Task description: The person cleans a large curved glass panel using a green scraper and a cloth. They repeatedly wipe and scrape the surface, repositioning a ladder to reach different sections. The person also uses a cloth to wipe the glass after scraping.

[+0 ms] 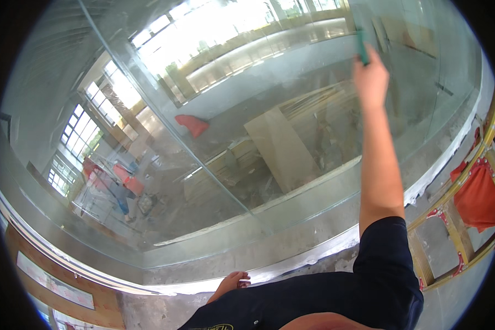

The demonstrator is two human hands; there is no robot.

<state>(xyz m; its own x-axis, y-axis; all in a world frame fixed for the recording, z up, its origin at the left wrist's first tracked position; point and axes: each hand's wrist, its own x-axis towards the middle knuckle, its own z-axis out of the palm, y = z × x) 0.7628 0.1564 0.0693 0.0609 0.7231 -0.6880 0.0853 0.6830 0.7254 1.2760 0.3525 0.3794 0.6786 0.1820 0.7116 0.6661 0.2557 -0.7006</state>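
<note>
My right hand is raised high at the right with the arm straight. It is closed around a slim green tool, blurred, whose exact kind I cannot make out. Before the hand stands a large clear glass pane; whether the tool touches it is not certain. My left hand is low in front of my body, near the whitish strip along the foot of the glass. Its fingers are curled, and whether they hold anything does not show.
A slanting glass joint crosses the view. Through or reflected in the glass appear a wooden board, a red bag, windows and a person. At the right is a yellow ladder with an orange-red cloth.
</note>
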